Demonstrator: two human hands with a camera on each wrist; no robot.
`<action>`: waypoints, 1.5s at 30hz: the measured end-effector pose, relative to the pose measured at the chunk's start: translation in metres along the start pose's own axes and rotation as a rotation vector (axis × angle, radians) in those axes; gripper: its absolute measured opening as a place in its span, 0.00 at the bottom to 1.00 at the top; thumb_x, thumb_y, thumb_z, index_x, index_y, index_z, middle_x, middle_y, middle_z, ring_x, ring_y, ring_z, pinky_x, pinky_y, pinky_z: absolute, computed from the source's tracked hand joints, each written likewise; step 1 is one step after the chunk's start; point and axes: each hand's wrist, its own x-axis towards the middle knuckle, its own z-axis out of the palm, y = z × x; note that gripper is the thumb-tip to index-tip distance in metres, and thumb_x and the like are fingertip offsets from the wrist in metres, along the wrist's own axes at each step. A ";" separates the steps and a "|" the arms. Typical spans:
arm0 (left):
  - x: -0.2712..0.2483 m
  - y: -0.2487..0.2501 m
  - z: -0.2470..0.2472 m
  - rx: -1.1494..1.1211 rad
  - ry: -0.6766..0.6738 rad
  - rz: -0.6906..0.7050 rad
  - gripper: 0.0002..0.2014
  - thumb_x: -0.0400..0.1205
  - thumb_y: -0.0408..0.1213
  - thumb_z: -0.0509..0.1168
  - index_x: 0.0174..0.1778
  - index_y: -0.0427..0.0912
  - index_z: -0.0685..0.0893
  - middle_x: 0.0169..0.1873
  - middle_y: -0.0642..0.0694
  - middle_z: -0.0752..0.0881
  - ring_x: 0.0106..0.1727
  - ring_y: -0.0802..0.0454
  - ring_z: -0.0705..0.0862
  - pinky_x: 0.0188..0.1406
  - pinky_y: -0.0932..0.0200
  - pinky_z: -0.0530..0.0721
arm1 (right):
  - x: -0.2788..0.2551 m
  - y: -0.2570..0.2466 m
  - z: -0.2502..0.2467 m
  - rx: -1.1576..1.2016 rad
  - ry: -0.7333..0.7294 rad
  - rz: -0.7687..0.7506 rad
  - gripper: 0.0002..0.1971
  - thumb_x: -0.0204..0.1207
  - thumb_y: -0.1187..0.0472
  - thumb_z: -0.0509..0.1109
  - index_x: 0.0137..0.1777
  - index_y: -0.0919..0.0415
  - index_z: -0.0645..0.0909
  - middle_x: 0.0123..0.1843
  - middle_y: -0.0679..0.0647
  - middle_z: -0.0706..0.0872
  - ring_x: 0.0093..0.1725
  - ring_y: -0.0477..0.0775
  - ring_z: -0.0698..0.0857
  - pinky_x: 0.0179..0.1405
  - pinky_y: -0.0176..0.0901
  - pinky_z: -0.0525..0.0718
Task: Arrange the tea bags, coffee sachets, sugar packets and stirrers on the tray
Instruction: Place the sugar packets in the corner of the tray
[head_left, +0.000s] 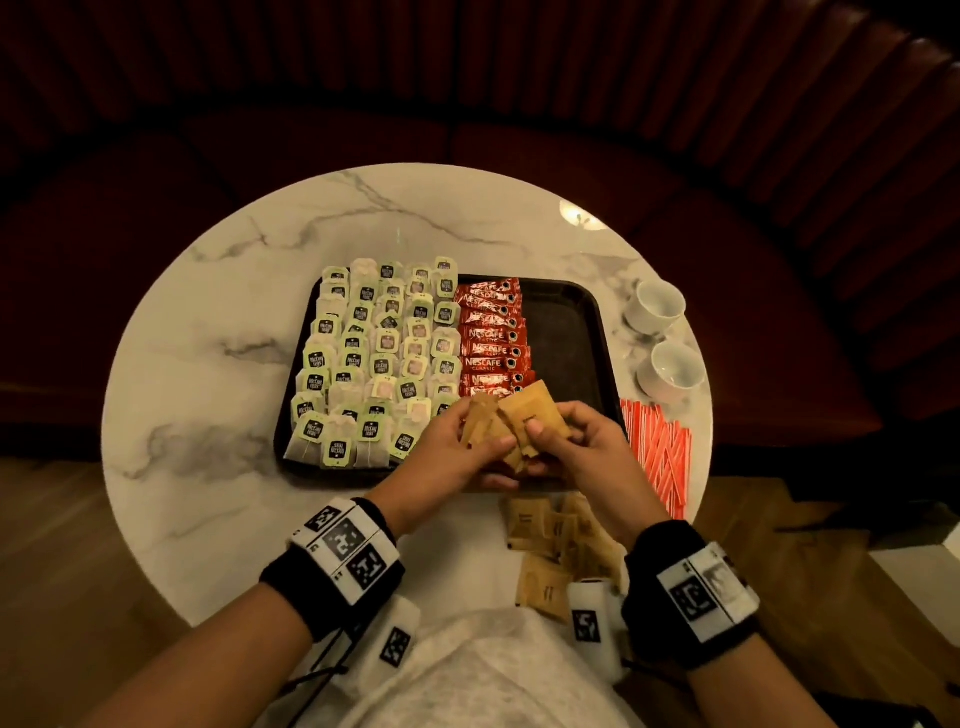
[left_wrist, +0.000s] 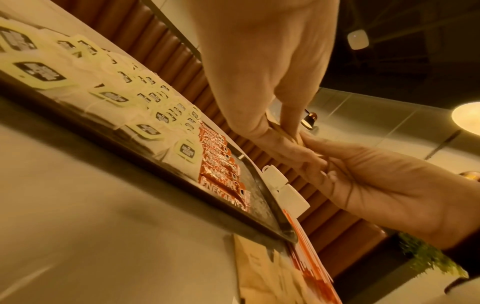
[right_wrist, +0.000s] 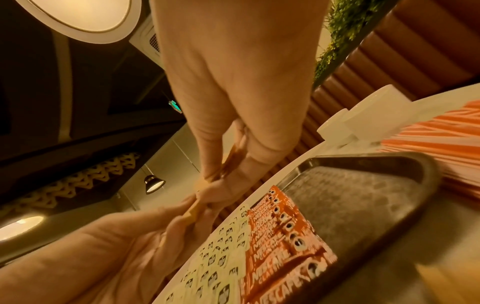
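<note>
A dark tray (head_left: 582, 332) sits mid-table. Several tea bags (head_left: 374, 353) with green tags fill its left half, and a column of red coffee sachets (head_left: 491, 338) lies beside them. Both hands hover over the tray's front edge and hold a small stack of brown sugar packets (head_left: 524, 421). My left hand (head_left: 467, 441) grips the stack's left side and my right hand (head_left: 566, 441) pinches its right side. More brown sugar packets (head_left: 556, 540) lie loose on the table in front of the tray. Orange-striped stirrers (head_left: 660, 452) lie right of the tray.
The round marble table (head_left: 208, 322) carries two white cups (head_left: 657, 304) at the right edge. The tray's right part (right_wrist: 350, 203) is bare. A dark red bench curves behind the table. My lap with a white cloth (head_left: 467, 675) is at the near edge.
</note>
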 end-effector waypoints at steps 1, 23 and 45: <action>0.004 0.002 -0.002 -0.029 0.049 0.010 0.17 0.81 0.29 0.68 0.64 0.46 0.78 0.59 0.40 0.85 0.53 0.45 0.90 0.41 0.54 0.91 | 0.005 -0.003 -0.001 -0.016 0.009 -0.010 0.09 0.80 0.60 0.72 0.58 0.62 0.84 0.49 0.60 0.92 0.46 0.55 0.92 0.45 0.45 0.90; 0.039 0.009 -0.035 -0.157 0.305 0.028 0.12 0.85 0.32 0.63 0.61 0.52 0.78 0.59 0.39 0.86 0.50 0.41 0.91 0.44 0.59 0.90 | 0.234 -0.008 -0.068 -0.685 0.437 0.009 0.10 0.83 0.70 0.63 0.44 0.56 0.81 0.44 0.63 0.88 0.32 0.58 0.86 0.37 0.51 0.90; 0.035 0.020 -0.024 -0.224 0.295 0.073 0.12 0.87 0.33 0.58 0.58 0.55 0.78 0.59 0.43 0.85 0.53 0.48 0.90 0.44 0.58 0.90 | 0.091 -0.033 0.017 -0.256 -0.258 -0.032 0.07 0.80 0.53 0.71 0.54 0.50 0.87 0.53 0.52 0.89 0.42 0.47 0.86 0.33 0.37 0.83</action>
